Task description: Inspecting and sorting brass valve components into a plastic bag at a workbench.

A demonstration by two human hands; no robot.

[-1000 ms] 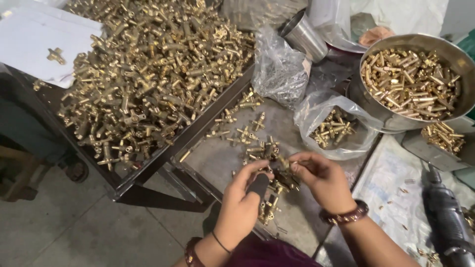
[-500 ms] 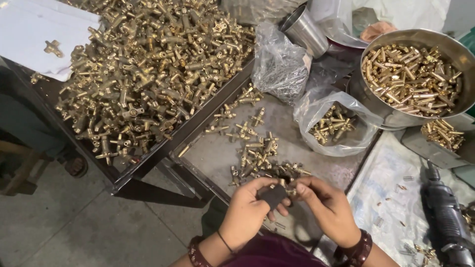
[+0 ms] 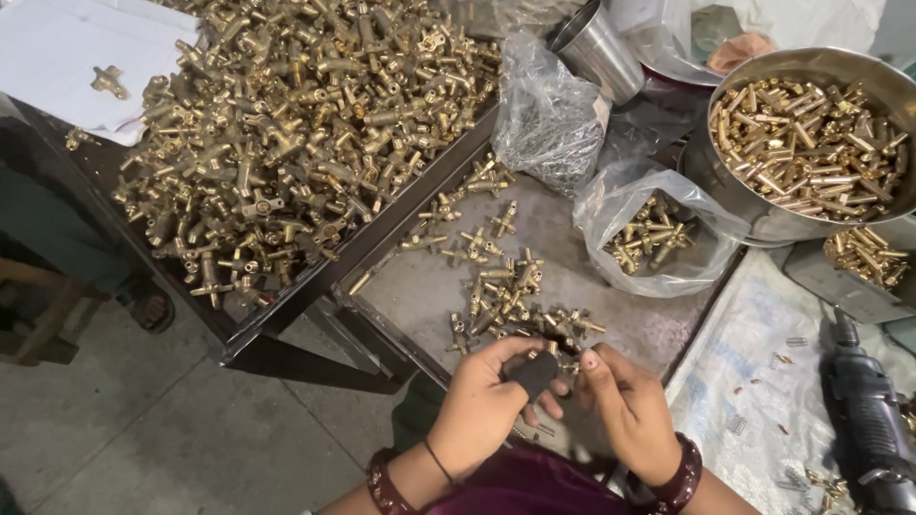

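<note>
My left hand (image 3: 482, 405) grips a small black tool (image 3: 534, 372) at the near edge of a grey metal tray (image 3: 425, 286). My right hand (image 3: 625, 405) is closed up against the same spot, its fingers pinching a small brass part that is mostly hidden. Just beyond my fingers lies a loose scatter of brass valve fittings (image 3: 501, 286) on the tray. A far bigger heap of brass fittings (image 3: 286, 143) fills the dark table at the left.
A steel bowl (image 3: 811, 143) of brass pins sits at the right, with a plastic bag of fittings (image 3: 654, 234) beside it. A steel cup (image 3: 596, 43) stands at the back. A black power drill (image 3: 868, 420) lies at the lower right. White paper (image 3: 52, 48) is at top left.
Both hands have drawn back from the scattered fittings toward my body and come together. The black tool is now held between them at the tray's near edge.
</note>
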